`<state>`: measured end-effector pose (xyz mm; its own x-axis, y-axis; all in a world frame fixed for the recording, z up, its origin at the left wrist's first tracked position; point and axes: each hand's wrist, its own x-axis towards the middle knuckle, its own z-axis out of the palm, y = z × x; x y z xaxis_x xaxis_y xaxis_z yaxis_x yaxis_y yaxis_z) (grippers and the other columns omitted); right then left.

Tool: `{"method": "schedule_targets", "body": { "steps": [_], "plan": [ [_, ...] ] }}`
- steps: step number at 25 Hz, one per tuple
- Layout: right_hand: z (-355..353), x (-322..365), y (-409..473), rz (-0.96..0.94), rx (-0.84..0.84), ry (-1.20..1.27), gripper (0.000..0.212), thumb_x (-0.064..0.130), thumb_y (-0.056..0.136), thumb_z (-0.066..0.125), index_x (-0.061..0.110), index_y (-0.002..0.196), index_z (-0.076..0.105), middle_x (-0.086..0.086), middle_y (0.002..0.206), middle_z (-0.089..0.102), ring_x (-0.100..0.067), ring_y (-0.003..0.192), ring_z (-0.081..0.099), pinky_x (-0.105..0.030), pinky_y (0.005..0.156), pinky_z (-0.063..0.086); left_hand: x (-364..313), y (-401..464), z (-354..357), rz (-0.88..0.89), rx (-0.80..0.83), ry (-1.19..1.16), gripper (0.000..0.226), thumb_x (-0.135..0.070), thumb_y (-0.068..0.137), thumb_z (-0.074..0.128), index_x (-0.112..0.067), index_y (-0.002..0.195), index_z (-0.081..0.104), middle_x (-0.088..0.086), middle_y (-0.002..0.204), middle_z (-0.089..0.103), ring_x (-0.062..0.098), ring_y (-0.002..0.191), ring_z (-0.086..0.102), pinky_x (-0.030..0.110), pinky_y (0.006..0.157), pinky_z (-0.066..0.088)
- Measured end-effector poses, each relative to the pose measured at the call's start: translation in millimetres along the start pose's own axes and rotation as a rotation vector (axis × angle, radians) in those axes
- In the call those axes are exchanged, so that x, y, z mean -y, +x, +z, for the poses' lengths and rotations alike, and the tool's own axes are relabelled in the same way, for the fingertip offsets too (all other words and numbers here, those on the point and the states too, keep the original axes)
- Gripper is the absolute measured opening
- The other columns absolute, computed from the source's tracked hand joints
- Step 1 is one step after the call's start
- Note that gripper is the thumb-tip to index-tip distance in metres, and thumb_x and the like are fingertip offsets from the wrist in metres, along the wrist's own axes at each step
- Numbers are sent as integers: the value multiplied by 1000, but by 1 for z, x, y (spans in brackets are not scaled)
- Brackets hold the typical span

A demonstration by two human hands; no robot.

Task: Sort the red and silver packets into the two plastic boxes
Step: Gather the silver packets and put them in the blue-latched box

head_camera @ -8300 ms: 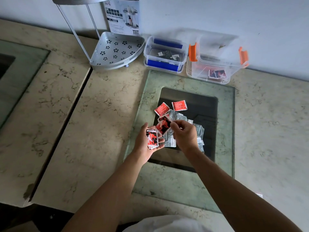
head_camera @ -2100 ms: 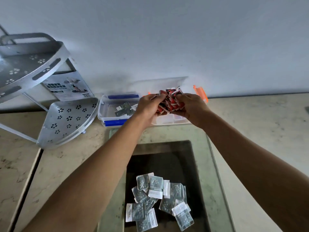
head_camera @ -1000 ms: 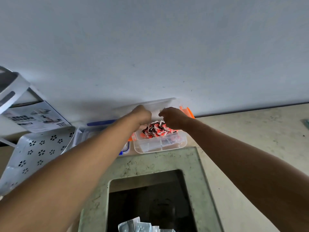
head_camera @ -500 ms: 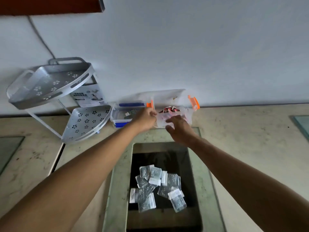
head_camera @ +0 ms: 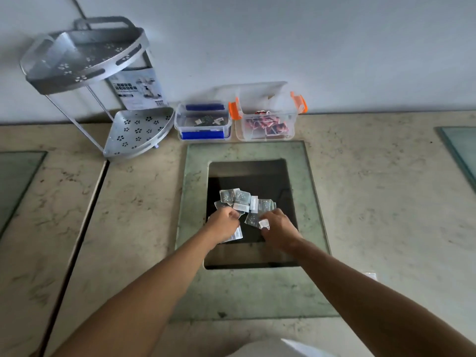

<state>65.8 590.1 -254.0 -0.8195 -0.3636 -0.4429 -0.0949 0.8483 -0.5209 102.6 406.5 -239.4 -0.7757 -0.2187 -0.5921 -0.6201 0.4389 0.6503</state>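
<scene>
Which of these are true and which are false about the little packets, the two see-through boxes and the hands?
1. The red packets lie in the clear plastic box with orange clips. True.
2. The silver foil packets are piled on the shiny metal corner shelf. False: they lie on the dark glass panel.
3. Both hands, left and right, are at the silver pile. True.
4. The clear plastic box with blue clips stands right of the orange one. False: left of it.

Silver dotted packets (head_camera: 242, 199); blue-latched box (head_camera: 203, 122); orange-latched box (head_camera: 266, 117).
</scene>
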Motion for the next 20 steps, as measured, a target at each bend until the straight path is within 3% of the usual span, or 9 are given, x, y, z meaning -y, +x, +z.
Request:
{"method": "schedule_targets", "body": {
  "steps": [3, 6, 9, 12, 15, 18, 20],
  "plan": [
    [1, -12, -6, 75, -98, -43, 46, 22, 84, 67, 16, 129, 57, -12, 129, 52, -31, 117, 55, -40, 94, 51, 11, -3, 8, -14, -19, -67, 25, -13, 88, 57, -14, 112, 67, 7, 112, 67, 28, 100, 68, 39, 76, 59],
    [0, -18, -8, 187, -161, -17, 49, 33, 84, 70, 16, 126, 53, -11, 126, 54, -31, 114, 56, -40, 90, 51, 17, -1, 14, -35, -7, -173, 25, -11, 88, 55, -14, 111, 65, 7, 112, 66, 27, 98, 68, 36, 70, 60],
    [13, -17, -10, 283, -140, -44, 55, 46, 85, 69, 14, 125, 48, -11, 126, 53, -32, 116, 57, -40, 89, 49, 24, 0, 25, -99, 25, -307, 23, -8, 89, 57, -12, 111, 64, 15, 112, 69, 21, 88, 68, 38, 76, 62],
    [22, -14, -9, 322, -164, -64, 54, 42, 85, 71, 11, 122, 46, -12, 126, 54, -32, 116, 59, -40, 89, 50, 27, 1, 32, -147, 40, -401, 24, -5, 91, 59, -6, 114, 63, 18, 108, 70, 25, 91, 70, 43, 86, 61],
    [22, -19, -6, 350, -194, 30, 43, 35, 85, 72, 11, 116, 55, -11, 119, 58, -29, 106, 61, -36, 83, 49, 29, 4, 38, -180, 51, -477, 22, -3, 94, 54, -2, 115, 61, 19, 108, 71, 31, 98, 73, 44, 91, 60],
    [23, -27, -9, 309, -219, 205, 23, 35, 88, 69, 13, 85, 62, -9, 99, 62, -22, 82, 57, -30, 70, 42, 23, 5, 51, -199, 93, -569, 18, -7, 96, 57, -2, 112, 62, 19, 107, 71, 31, 96, 74, 43, 91, 59],
    [29, -27, -19, 247, -60, 492, 24, 34, 91, 67, 14, 77, 66, -3, 79, 64, -18, 69, 54, -31, 63, 41, 20, 3, 59, -206, 160, -641, 21, -19, 93, 67, -3, 106, 68, 14, 101, 74, 29, 93, 73, 46, 90, 59]
  ]
}}
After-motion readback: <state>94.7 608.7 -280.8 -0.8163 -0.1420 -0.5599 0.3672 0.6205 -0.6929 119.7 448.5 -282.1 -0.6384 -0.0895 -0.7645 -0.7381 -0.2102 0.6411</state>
